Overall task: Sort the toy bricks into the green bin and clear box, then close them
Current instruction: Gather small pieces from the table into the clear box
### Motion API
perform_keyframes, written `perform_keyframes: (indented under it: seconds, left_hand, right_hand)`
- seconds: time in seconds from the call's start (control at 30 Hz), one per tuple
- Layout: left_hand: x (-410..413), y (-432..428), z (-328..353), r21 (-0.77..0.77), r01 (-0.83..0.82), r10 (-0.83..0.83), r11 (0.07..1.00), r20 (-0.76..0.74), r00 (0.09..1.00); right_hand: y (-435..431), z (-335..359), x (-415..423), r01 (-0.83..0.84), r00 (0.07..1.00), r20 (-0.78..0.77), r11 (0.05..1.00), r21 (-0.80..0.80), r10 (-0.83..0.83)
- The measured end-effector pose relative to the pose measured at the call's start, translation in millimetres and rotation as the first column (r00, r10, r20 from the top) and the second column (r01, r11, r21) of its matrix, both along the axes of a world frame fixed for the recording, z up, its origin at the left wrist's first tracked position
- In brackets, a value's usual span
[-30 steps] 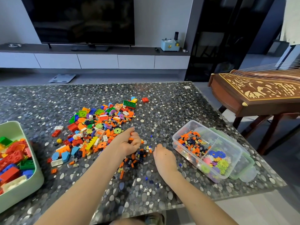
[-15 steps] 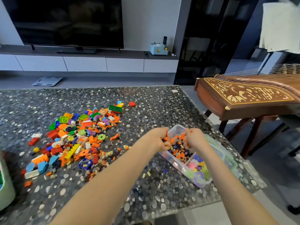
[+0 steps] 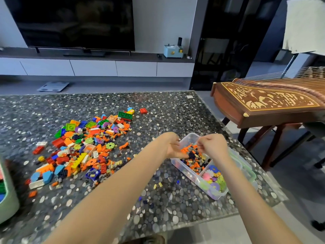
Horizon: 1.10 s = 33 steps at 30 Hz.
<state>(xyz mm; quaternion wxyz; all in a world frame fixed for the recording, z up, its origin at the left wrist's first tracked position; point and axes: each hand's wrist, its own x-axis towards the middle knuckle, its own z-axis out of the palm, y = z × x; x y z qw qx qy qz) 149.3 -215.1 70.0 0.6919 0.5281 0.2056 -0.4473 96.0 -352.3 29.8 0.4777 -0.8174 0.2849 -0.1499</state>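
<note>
Both hands have moved from the big pile over to the clear box (image 3: 192, 137), and a moment ago they were tight fists there. Now the left hand (image 3: 171, 146) is spread out over the far end of the box. Its fingers (image 3: 175, 153) are loose and hold nothing that I can see. The right hand (image 3: 211, 145) is just beside it, over the same end. Its fingers (image 3: 202, 143) bend down toward the box, and I cannot tell if they hold anything, because the back of the hand hides them.

The clear box sits on the right side of the worktop (image 3: 175, 111), near the edge. The far part is full of tiny orange and dark bricks (image 3: 195, 161). The near part has flower pieces (image 3: 213, 178) in pink, blue and green. The box has no lid on.

The big pile of toy bricks (image 3: 84, 148) lies on the left half of the worktop, well apart from the box. One red brick (image 3: 143, 110) lies alone past the pile. The green bin (image 3: 8, 205) peeks in at the left edge, open, with bricks inside.
</note>
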Motion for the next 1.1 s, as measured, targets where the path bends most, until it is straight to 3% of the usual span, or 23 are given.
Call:
perform_keyframes:
  seconds: [0.13, 0.23, 0.3, 0.33, 0.4, 0.47, 0.5, 0.57, 0.7, 0.83, 0.97, 1.1]
  left_hand:
    - [-7.9, 46.4, -3.7, -0.003, -0.112, 0.111, 0.994, 0.17, 0.979]
    - [-17.8, 100.5, -30.3, 0.323, -0.215, 0.032, 0.922, 0.49, 0.871]
    - [-29.6, 139.6, -54.4, 0.555, -0.318, -0.201, 0.769, 0.682, 0.704]
    - [-35.2, 158.2, -67.5, 0.644, -0.364, -0.344, 0.673, 0.709, 0.616]
    - [-43.6, 185.0, -89.8, 0.776, -0.412, -0.561, 0.478, 0.631, 0.537]
    - [-50.4, 201.7, -105.6, 0.857, -0.399, -0.689, 0.325, 0.504, 0.521]
    - [-54.0, 204.0, -111.1, 0.873, -0.389, -0.726, 0.296, 0.47, 0.502]
    - [-60.4, 206.4, -119.5, 0.868, -0.385, -0.757, 0.313, 0.473, 0.451]
    - [-57.1, 199.9, -133.2, 0.805, -0.38, -0.764, 0.457, 0.573, 0.296]
    - [-38.8, 201.0, -140.8, 0.791, -0.471, -0.838, 0.392, 0.518, 0.173]
    - [-29.2, 200.6, -145.5, 0.812, -0.47, -0.887, 0.345, 0.446, 0.119]
    - [-25.5, 197.3, -145.7, 0.803, -0.494, -0.912, 0.334, 0.408, 0.045]
  right_hand:
    - [47.5, -3.0, -41.2, -0.174, 0.969, 0.131, 0.956, -0.238, 0.208]
    - [80.7, -30.5, -70.0, -0.353, 0.912, 0.103, 0.888, -0.295, 0.397]
    - [95.6, -54.7, -78.5, -0.476, 0.876, -0.123, 0.792, -0.382, 0.467]
    - [102.8, -67.5, -79.3, -0.541, 0.841, -0.26, 0.733, -0.412, 0.474]
    - [116.1, -86.1, -74.0, -0.606, 0.792, -0.447, 0.624, -0.492, 0.417]
    - [131.4, -91.9, -62.4, -0.608, 0.791, -0.483, 0.571, -0.552, 0.376]
    - [136.9, -92.9, -55.6, -0.609, 0.791, -0.479, 0.564, -0.557, 0.381]
    - [149.5, -94.4, -39.3, -0.628, 0.778, -0.448, 0.56, -0.54, 0.441]
    - [165.0, -93.2, -6.9, -0.695, 0.708, -0.342, 0.527, -0.489, 0.618]
    - [164.9, -96.5, 12.0, -0.691, 0.684, -0.367, 0.4, -0.602, 0.63]
    - [163.8, -103.6, 14.4, -0.528, 0.733, -0.269, 0.273, -0.804, 0.625]
    - [166.6, -102.6, 12.6, -0.431, 0.774, -0.211, 0.252, -0.867, 0.598]
